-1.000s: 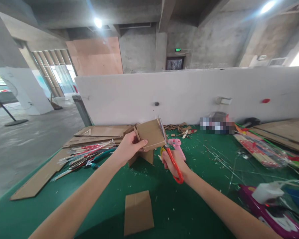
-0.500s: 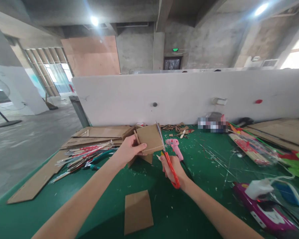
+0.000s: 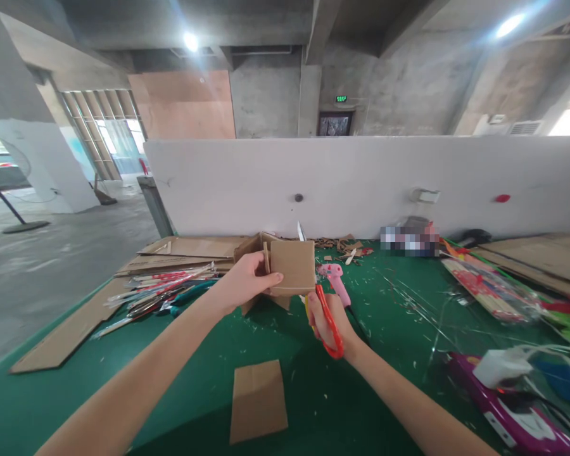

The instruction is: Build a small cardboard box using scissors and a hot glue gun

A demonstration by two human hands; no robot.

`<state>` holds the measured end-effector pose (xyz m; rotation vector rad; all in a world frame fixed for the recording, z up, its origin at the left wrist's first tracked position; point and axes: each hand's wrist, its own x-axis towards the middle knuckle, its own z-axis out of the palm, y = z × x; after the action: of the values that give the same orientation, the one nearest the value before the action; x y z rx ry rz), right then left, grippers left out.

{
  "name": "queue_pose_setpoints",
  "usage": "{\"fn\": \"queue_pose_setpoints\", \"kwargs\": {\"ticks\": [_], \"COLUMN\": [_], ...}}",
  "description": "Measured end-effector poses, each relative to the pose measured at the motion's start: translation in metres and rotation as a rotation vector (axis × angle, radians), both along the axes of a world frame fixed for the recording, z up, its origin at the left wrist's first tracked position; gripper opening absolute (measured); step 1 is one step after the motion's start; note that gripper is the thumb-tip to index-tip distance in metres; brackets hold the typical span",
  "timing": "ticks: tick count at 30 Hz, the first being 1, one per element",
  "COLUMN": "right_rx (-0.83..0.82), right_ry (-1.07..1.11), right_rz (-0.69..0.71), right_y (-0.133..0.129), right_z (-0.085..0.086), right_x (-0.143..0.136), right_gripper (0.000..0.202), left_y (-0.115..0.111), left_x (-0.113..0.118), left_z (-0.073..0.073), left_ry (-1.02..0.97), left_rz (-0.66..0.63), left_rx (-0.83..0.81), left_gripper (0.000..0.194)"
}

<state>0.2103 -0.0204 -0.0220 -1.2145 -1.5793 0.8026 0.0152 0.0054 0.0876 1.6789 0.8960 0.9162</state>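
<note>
My left hand pinches a small squarish cardboard piece between thumb and fingers, holding it above the table. Another narrow cardboard edge shows behind the fingers. Closed round the red handles of a pair of scissors is my right hand. The scissors' blades point up and away along the right side of the piece; one blade tip shows above it, the rest is hidden behind. Behind my left hand stands a folded cardboard form. A loose cardboard square lies on the green table in front of me.
A pink glue gun lies just right of the scissors. Bagged sticks and cardboard sheets lie left. Cardboard scraps lie by the white partition. A purple power strip with cords is at right.
The cardboard piece has turned more upright and square to me. The scissors have shifted so that their blades pass behind its right edge. The view has moved slightly.
</note>
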Motion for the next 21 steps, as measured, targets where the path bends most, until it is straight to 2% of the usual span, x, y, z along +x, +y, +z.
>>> {"fn": "queue_pose_setpoints", "kwargs": {"ticks": [3,7,9,12,15,17,19,21], "right_rx": [-0.052,-0.081,-0.091,-0.153,-0.098,-0.026,0.044,0.111], "right_ry": [0.102,0.241,0.308,0.358,0.371,0.384,0.421,0.493], "right_rz": [0.046,0.092,0.126,0.181,0.151,0.08,-0.007,-0.098], "right_y": [-0.007,-0.012,-0.01,-0.007,-0.006,-0.007,-0.007,-0.006], "right_z": [0.0,0.008,0.012,0.013,0.018,0.026,0.035,0.043], "right_x": [-0.001,-0.004,-0.005,-0.004,-0.001,0.003,0.007,0.013], "right_gripper": [0.059,0.058,0.049,0.039,0.034,0.034,0.035,0.035], "left_y": [0.001,0.003,0.004,0.005,0.01,0.013,0.015,0.013], "left_x": [-0.009,-0.021,-0.024,-0.024,-0.02,-0.02,-0.023,-0.027], "left_z": [0.009,0.017,0.018,0.014,0.009,0.01,0.017,0.026], "left_ry": [0.065,0.221,0.316,0.394,0.322,0.185,0.045,0.002], "left_rz": [-0.033,-0.107,-0.165,-0.173,-0.118,-0.013,0.144,0.258], "left_rx": [0.004,0.086,0.103,0.162,0.12,0.092,0.162,0.273], "left_gripper": [0.032,0.018,0.013,0.018,0.018,0.021,0.025,0.026]}}
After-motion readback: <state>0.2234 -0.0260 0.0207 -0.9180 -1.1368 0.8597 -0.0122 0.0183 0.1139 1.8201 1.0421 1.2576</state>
